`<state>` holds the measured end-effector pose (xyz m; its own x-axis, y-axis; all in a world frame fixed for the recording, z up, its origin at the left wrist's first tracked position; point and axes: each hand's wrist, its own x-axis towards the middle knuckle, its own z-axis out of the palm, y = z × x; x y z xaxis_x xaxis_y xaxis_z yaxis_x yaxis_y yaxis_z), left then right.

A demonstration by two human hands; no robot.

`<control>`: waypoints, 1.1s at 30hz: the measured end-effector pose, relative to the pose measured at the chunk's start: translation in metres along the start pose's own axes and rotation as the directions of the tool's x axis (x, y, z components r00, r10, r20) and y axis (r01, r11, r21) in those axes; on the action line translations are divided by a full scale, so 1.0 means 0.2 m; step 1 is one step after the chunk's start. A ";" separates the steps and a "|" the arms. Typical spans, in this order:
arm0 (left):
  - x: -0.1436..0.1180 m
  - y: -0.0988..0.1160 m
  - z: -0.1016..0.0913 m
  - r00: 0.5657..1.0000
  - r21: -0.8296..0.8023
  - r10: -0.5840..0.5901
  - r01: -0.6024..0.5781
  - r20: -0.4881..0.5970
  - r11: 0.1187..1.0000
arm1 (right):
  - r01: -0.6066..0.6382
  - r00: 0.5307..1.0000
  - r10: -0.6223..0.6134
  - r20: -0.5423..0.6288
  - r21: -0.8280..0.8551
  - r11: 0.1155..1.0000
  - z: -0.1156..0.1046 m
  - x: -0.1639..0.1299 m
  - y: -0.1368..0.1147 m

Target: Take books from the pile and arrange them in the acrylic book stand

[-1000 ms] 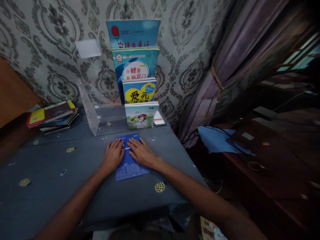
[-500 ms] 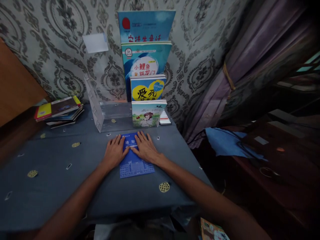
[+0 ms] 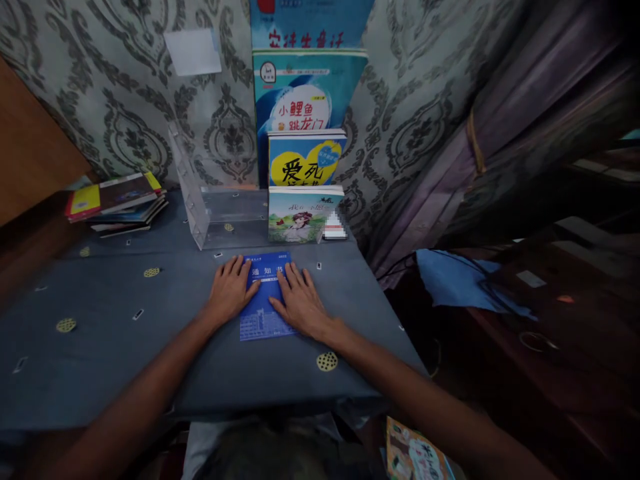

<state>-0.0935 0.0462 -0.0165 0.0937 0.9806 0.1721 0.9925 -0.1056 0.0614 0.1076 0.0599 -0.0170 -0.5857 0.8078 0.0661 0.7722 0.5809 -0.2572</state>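
A blue booklet (image 3: 265, 313) with white print lies flat on the cloth-covered table (image 3: 185, 367). My left hand (image 3: 231, 287) rests on its left edge, fingers stretched out and pointing away from me. On the booklet's right side lies my right hand (image 3: 301, 301), palm down with the fingers spread. Neither hand grips the booklet. Just beyond it stands a clear tiered display rack (image 3: 193, 193). Its right side holds several books in steps, with a small green-covered book (image 3: 295, 217) at the front and a blue and yellow book (image 3: 305, 160) behind that.
A stack of books (image 3: 120, 200) lies at the far left of the table. A white card (image 3: 193, 52) is at the rack's upper left. To the right are a tied curtain (image 3: 425, 193) and a blue cloth (image 3: 445, 280). Another book (image 3: 415, 453) shows below the table's front edge.
My right hand has slid right and down across the booklet, uncovering more of its title. My left hand stays at the left edge. The camera view has shifted slightly.
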 end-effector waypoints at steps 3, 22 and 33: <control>0.01 0.00 0.00 1.000 0.002 -0.007 0.007 -0.008 1.000 | 0.054 0.998 -0.054 0.020 -0.006 0.999 -0.01 -0.05 -0.03; 0.40 -0.16 -0.07 0.980 -0.410 -0.165 0.197 0.111 0.890 | 0.111 0.994 -0.111 -0.023 0.018 0.994 0.00 -0.07 -0.02; 0.20 -0.16 -0.10 0.896 -0.882 -0.123 0.442 0.426 0.164 | 0.092 0.994 -0.087 -0.069 0.065 0.994 -0.01 -0.06 0.00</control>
<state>-0.1226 0.0852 0.0079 -0.0043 0.9623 -0.2720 0.1350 0.2701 0.9533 0.1156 0.0507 -0.0161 -0.6322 0.7591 0.1551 0.6976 0.6448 -0.3125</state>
